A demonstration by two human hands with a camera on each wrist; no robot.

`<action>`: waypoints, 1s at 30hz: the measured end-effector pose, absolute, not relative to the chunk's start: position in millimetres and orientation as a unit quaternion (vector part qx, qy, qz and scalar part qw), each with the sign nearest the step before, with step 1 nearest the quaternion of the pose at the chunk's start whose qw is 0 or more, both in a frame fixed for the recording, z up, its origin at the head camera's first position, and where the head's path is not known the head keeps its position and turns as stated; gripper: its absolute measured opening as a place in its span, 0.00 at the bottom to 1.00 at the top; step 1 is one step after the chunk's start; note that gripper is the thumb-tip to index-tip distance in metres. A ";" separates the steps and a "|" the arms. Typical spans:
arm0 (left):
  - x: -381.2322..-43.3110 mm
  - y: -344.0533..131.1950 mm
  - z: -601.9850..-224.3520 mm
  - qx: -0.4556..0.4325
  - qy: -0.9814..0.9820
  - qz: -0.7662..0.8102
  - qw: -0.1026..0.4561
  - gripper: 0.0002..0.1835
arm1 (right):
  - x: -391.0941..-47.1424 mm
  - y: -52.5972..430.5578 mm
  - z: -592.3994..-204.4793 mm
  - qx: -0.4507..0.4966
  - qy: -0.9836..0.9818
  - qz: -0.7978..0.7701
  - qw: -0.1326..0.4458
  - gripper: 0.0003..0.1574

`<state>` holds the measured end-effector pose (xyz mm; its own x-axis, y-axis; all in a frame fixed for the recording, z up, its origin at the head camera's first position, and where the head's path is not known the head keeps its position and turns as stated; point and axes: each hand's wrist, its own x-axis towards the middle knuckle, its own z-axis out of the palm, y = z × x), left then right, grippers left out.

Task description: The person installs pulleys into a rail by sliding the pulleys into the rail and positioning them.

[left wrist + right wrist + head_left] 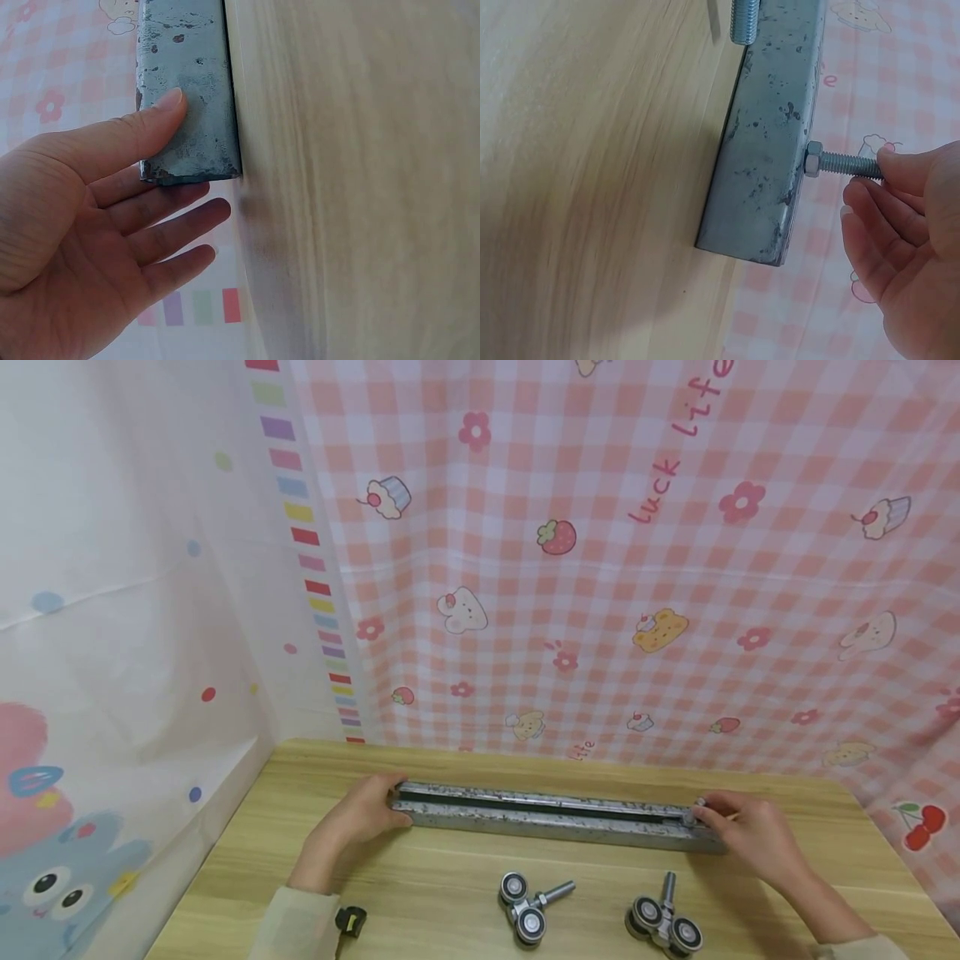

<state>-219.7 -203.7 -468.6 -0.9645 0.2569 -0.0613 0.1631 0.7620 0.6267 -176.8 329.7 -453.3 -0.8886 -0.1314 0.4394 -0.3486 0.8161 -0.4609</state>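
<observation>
A scuffed grey metal channel rail lies lengthwise on the wooden table, its long slot facing up. My left hand holds its left end. In the left wrist view the thumb lies on the rail's side wall, with the other fingers at its far side and beyond the end. Near the right end, my right hand pinches a threaded bolt between thumb and fingers. The bolt stands up from the slot, with a hex nut at the rail; whatever sits below the nut is hidden inside.
Two double-wheel roller trolleys with threaded bolts lie in front of the rail, one near the middle and one to the right. A small black item is beside the left sleeve. Behind the table hangs a pink checked cloth.
</observation>
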 end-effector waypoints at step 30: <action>-219.7 -204.6 -470.4 0.110 0.933 0.335 0.071 0.36 | -186.6 301.4 -451.6 0.172 -0.926 0.279 0.190 0.06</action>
<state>-219.7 -204.6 -470.4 -0.9654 0.2538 -0.0593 0.1582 0.7515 0.6405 -186.6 301.4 -451.6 -0.8687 -0.2129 0.4473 -0.4244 0.7855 -0.4504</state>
